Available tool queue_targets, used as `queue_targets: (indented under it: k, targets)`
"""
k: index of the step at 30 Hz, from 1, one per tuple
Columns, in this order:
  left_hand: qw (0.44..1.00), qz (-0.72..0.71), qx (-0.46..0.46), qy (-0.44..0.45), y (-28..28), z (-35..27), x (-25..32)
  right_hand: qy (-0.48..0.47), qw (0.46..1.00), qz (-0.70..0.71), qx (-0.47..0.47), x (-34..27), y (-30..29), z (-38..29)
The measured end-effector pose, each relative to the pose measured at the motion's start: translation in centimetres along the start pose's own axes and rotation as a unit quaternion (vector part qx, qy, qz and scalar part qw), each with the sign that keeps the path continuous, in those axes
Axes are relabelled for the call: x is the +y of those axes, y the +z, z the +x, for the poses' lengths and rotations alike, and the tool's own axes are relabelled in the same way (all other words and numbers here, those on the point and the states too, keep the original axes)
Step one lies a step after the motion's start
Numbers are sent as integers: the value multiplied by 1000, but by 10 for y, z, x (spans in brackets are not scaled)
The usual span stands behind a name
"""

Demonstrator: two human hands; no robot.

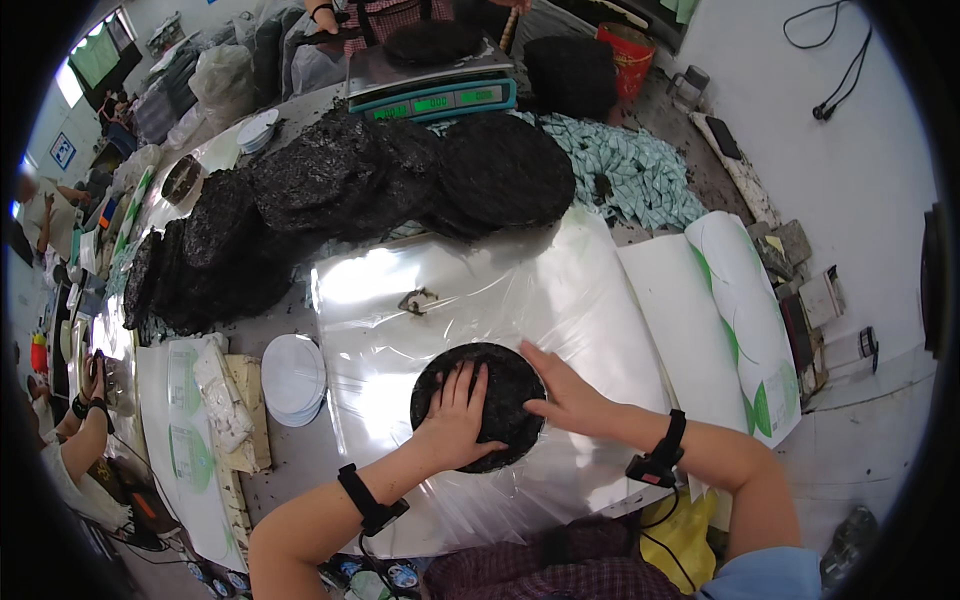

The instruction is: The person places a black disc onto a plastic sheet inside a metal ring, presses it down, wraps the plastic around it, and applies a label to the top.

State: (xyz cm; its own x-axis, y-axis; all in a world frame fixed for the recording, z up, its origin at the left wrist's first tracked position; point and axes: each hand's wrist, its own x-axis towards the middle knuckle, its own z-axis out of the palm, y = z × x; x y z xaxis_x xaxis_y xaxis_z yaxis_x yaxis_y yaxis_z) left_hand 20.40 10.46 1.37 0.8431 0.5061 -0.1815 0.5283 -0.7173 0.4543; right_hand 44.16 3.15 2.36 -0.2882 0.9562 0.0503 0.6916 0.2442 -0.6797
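Note:
In front of me a round black cake, apparently dried seaweed (514, 386), lies on clear plastic film (600, 315). A thin pale rim shows along its edge; whether this is a ring mould I cannot tell. My left hand (457, 420) rests palm down on the cake, fingers spread over its left half. At the right edge is my right hand (574, 394), thumb and forefinger apart beside the rim, grasping nothing that I can see. A small dark scrap (417, 301) sits on the film above the cake.
Stacked black cakes (502, 169) line the far side, before a digital scale (431, 97). White paper discs (292, 379) and wrapped blocks (232, 412) stand left. A printed white roll (742, 315) is at right. Another person's hand (325, 21) is beyond the scale; others work at left.

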Motion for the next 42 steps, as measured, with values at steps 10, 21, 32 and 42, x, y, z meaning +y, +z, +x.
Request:
queue_targets:
  k: [10,21,32,42]
  targets:
    - [977,-93,189,-10,-42,-15,-15,-18,909,-217,356,94,-82,180]
    - [933,-218,286,-22,-77,-34,-17,-247,944,-166,-141,-31,-14,-18]
    - [975,214,-56,-6,-12,16,16,-171,961,-209,-57,-27,24,50]
    - [956,133,-260,-36,2,32,11,-184,971,-137,-60,2,49,50]
